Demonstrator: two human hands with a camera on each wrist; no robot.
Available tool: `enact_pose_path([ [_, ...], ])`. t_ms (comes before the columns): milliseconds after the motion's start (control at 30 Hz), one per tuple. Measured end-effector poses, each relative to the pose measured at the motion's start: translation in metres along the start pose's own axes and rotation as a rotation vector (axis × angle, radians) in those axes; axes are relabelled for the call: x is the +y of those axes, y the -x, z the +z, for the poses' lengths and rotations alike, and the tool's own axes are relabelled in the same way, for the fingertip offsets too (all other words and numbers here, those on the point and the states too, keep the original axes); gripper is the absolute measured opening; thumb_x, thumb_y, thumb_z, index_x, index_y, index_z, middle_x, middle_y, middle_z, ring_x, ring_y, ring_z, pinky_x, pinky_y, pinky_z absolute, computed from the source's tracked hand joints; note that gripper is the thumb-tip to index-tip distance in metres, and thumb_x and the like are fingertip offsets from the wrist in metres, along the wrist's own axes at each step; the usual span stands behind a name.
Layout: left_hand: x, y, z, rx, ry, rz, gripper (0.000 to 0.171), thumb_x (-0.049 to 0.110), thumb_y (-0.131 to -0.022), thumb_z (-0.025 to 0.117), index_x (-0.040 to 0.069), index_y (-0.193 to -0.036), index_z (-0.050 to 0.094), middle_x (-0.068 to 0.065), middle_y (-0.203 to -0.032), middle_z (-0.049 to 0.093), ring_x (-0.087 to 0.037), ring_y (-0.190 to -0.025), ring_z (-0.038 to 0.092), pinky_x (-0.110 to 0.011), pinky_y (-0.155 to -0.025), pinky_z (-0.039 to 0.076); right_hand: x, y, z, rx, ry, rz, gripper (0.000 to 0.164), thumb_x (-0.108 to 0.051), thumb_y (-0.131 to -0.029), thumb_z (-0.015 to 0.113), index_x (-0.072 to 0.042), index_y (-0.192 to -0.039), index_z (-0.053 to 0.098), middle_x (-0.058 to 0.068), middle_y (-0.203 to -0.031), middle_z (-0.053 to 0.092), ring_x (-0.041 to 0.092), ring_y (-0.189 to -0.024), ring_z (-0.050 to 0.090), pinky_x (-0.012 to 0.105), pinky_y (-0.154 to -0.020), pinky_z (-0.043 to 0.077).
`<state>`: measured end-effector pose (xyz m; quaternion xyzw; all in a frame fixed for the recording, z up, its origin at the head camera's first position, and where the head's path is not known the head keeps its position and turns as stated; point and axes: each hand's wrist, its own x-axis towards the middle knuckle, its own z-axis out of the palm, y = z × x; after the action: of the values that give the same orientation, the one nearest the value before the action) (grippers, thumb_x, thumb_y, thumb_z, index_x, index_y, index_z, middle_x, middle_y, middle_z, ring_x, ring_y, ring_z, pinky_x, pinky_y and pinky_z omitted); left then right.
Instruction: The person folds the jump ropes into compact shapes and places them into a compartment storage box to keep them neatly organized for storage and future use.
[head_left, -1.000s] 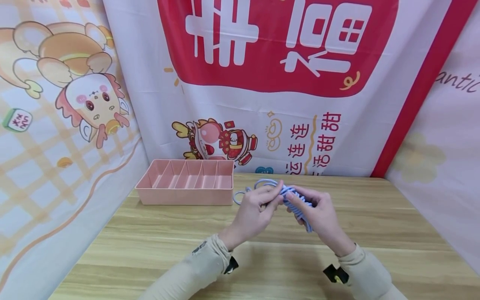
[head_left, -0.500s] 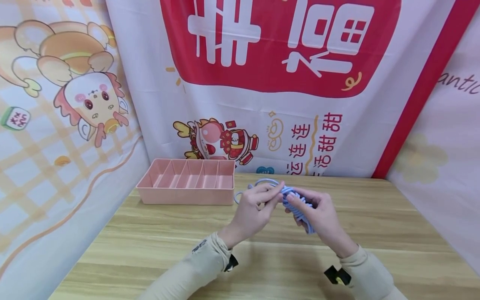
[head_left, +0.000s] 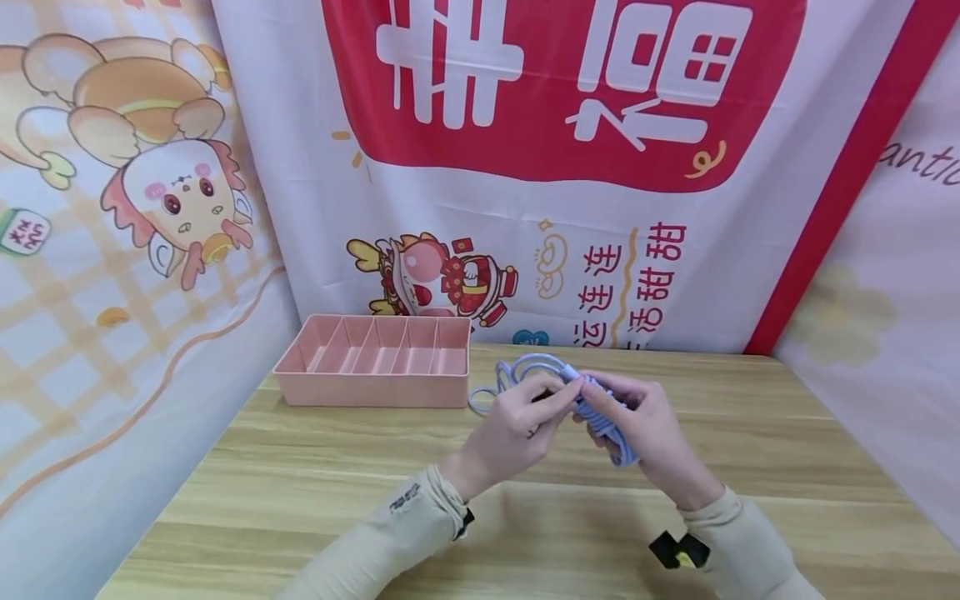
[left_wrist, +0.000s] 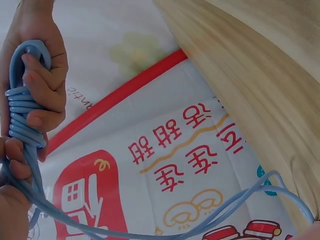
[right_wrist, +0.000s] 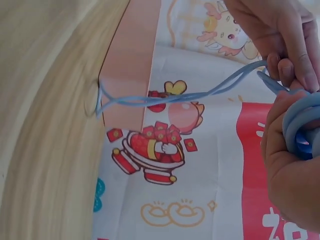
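Observation:
A light-blue cable (head_left: 617, 446), smooth and glossy, is wound into a tight bundle above the table. My right hand (head_left: 651, 429) grips the bundle, thumb along its upper side. At the bundle's far end, my left hand (head_left: 517, 421) pinches the cable between thumb and fingertips, close to the right thumb. In the left wrist view several turns of cable (left_wrist: 26, 117) wrap round the bundle, and an end loop shows by the right fingers. Slack loops of the cable (right_wrist: 210, 94) trail away past the left hand, reaching down toward the table in the right wrist view.
A pink box (head_left: 371, 392) with several upright dividers stands at the back left of the wood-grain table (head_left: 360, 467), left of the slack loops. Printed cloth (head_left: 420, 196) hangs behind the table and along both sides.
My left fingers have shifted slightly along the cable and sit closer to the right thumb. More slack loop shows beyond them. The right hand keeps its grip, and the bundle has turned slightly.

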<state>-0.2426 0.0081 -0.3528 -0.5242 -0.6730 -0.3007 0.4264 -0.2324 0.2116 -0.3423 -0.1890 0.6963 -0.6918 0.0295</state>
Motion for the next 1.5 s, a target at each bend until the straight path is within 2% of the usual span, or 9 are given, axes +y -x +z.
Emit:
enact_pose_path([
  [200, 0.004, -0.001, 0.0, -0.05, -0.17, 0.086, 0.041, -0.012, -0.083, 0.065, -0.01, -0.124, 0.062, -0.012, -0.095, 0.059, -0.015, -0.086, 0.06, -0.014, -0.085, 0.046, -0.001, 0.001, -0.004, -0.066, -0.192, 0.004, 0.032, -0.02, -0.103, 0.055, 0.0, -0.127, 0.062, 0.014, -0.088, 0.067, 0.015, -0.062, 0.057, 0.024, -0.051, 0.047],
  [333, 0.007, -0.002, 0.002, -0.038, -0.178, 0.072, 0.039, -0.01, -0.086, 0.065, -0.011, -0.125, 0.061, -0.012, -0.097, 0.06, -0.015, -0.087, 0.061, -0.014, -0.088, 0.045, -0.002, 0.0, -0.005, -0.046, -0.216, 0.002, 0.034, -0.022, -0.103, 0.055, -0.001, -0.13, 0.06, 0.013, -0.089, 0.067, 0.015, -0.062, 0.056, 0.023, -0.052, 0.047],
  [433, 0.008, -0.003, 0.005, 0.011, -0.023, -0.024, 0.033, -0.006, -0.09, 0.067, -0.01, -0.123, 0.063, -0.011, -0.096, 0.062, -0.013, -0.084, 0.06, -0.013, -0.081, 0.048, -0.002, -0.001, -0.004, -0.012, -0.235, -0.022, 0.034, -0.021, -0.103, 0.055, -0.001, -0.131, 0.06, 0.012, -0.088, 0.068, 0.015, -0.06, 0.056, 0.022, -0.05, 0.045],
  [600, 0.004, -0.003, 0.008, 0.069, 0.422, -0.275, 0.027, -0.008, -0.089, 0.068, -0.011, -0.115, 0.067, -0.007, -0.086, 0.067, -0.012, -0.074, 0.06, -0.02, -0.061, 0.051, -0.001, -0.001, -0.005, -0.052, -0.304, -0.127, 0.034, -0.015, -0.106, 0.048, -0.001, -0.136, 0.056, 0.011, -0.089, 0.068, 0.014, -0.057, 0.054, 0.02, -0.046, 0.041],
  [833, -0.009, 0.001, 0.0, -0.039, 0.887, -0.587, 0.02, -0.015, -0.089, 0.063, -0.016, -0.108, 0.066, -0.021, -0.092, 0.071, -0.03, -0.066, 0.065, -0.044, -0.063, 0.058, -0.002, 0.0, -0.01, -0.148, -0.299, -0.223, 0.034, -0.008, -0.106, 0.042, 0.001, -0.137, 0.055, 0.012, -0.09, 0.069, 0.013, -0.058, 0.053, 0.021, -0.046, 0.043],
  [1000, -0.024, 0.007, -0.011, -0.224, 0.875, -0.675, 0.011, -0.003, -0.09, 0.069, -0.006, -0.098, 0.075, -0.008, -0.082, 0.073, -0.02, -0.058, 0.059, -0.031, -0.056, 0.053, -0.002, 0.001, -0.011, -0.247, -0.246, -0.21, 0.034, -0.003, -0.105, 0.041, 0.002, -0.135, 0.056, 0.014, -0.095, 0.07, 0.014, -0.06, 0.057, 0.021, -0.046, 0.044],
  [1167, -0.039, 0.018, -0.012, -0.361, 0.84, -0.673, 0.008, 0.004, -0.09, 0.072, -0.001, -0.091, 0.078, 0.0, -0.072, 0.071, -0.011, -0.053, 0.047, -0.023, -0.047, 0.035, -0.002, 0.003, -0.014, -0.376, -0.208, -0.244, 0.034, 0.003, -0.104, 0.039, 0.006, -0.134, 0.056, 0.019, -0.101, 0.07, 0.018, -0.071, 0.065, 0.023, -0.047, 0.047],
  [1300, -0.049, 0.023, -0.014, -0.381, 0.797, -0.637, 0.006, 0.002, -0.088, 0.074, 0.0, -0.084, 0.078, 0.002, -0.067, 0.067, -0.01, -0.056, 0.05, -0.023, -0.05, 0.036, -0.003, 0.003, -0.014, -0.43, -0.115, -0.223, 0.033, 0.003, -0.102, 0.043, 0.007, -0.132, 0.057, 0.023, -0.099, 0.069, 0.02, -0.07, 0.066, 0.027, -0.048, 0.051],
  [1500, -0.051, 0.015, -0.027, -0.379, 0.624, -0.547, 0.014, 0.01, -0.086, 0.078, 0.005, -0.099, 0.079, 0.007, -0.088, 0.073, -0.008, -0.072, 0.066, -0.027, -0.059, 0.052, -0.003, 0.001, -0.008, -0.462, 0.201, -0.288, 0.033, 0.004, -0.098, 0.056, 0.0, -0.13, 0.063, 0.013, -0.102, 0.072, 0.022, -0.072, 0.067, 0.036, -0.062, 0.057],
])
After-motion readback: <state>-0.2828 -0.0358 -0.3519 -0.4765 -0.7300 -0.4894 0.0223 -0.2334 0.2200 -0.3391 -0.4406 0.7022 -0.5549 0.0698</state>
